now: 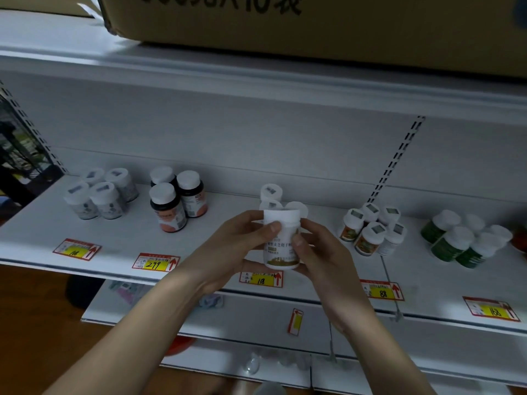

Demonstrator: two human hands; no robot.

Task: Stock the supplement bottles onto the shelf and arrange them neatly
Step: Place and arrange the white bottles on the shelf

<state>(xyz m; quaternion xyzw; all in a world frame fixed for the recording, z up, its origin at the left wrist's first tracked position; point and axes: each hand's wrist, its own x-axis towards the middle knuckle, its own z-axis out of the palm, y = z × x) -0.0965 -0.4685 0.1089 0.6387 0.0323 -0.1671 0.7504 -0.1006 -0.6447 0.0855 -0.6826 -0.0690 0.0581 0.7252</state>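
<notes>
Both my hands hold one white supplement bottle [282, 240] upright above the front of the white shelf [216, 246]. My left hand [239, 249] grips its left side, thumb across the label. My right hand [316, 252] grips its right side, thumb on the label. Behind the bottle stand three matching white bottles [271, 195], partly hidden. Further groups stand on the shelf: grey-labelled bottles [99, 195] at the left, dark bottles with white caps [176, 198], orange-labelled bottles [370, 232] and green bottles [462, 243] at the right.
Yellow price tags [155, 263] line the shelf's front edge. A cardboard box [313, 27] sits on the shelf above. Lower shelves [228, 317] run beneath my forearms. A slotted upright [396, 161] divides the back panel.
</notes>
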